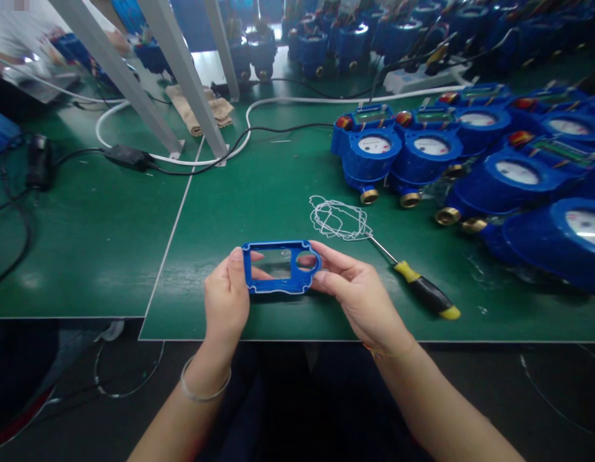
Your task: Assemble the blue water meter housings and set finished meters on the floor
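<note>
Cover frame (294, 268) of blue plastic, with a rectangular window and a round opening, sits between your two hands over the near part of the green tabletop (258, 192); whether it touches the surface, you can't tell from this angle. Your left hand (226, 298) is closed on the frame's left end, thumb in front and fingers behind, some of them seen through the window. Your right hand (367, 298) grips the rounded end in a narrow pinch of thumb and fingers. Just beyond the frame, to the right, you have a loose tangle of thin white cord (365, 224), with the shaft of a black-and-yellow screwdriver (426, 295) reaching its edge. Farther right stand blue meters (413, 160) with round white dials and brass threaded fittings, packed close together. Past your left hand, a black in-line adapter (128, 158) lies by the feet of the grey metal posts (181, 70), near a white cable (273, 100) and a folded beige cloth (184, 110). More blue units fill the far side, probably meters too, though blurred.
</note>
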`<control>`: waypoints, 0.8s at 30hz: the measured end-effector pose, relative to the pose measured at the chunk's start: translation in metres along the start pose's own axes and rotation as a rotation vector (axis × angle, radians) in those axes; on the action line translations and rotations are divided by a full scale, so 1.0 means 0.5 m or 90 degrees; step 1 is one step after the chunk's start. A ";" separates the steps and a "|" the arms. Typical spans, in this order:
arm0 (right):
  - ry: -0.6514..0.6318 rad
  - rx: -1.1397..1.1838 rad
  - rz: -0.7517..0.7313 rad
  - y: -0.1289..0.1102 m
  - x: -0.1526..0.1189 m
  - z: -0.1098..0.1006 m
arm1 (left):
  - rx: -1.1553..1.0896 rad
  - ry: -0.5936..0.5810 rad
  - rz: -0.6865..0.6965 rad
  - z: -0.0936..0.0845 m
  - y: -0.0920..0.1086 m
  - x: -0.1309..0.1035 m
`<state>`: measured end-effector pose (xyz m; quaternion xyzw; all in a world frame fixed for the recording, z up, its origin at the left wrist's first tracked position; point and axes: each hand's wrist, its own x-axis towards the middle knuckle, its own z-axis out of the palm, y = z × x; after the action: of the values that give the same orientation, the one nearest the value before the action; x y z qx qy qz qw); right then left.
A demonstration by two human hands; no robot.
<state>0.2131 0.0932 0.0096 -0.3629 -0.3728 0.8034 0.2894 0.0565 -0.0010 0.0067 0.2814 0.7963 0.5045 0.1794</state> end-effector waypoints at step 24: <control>-0.016 0.010 -0.067 0.005 0.000 0.015 | -0.220 0.007 -0.019 0.004 0.009 -0.031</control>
<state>0.2067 0.0889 0.0111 -0.3305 -0.3884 0.7946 0.3294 0.0708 -0.0080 0.0100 0.2319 0.7026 0.6329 0.2281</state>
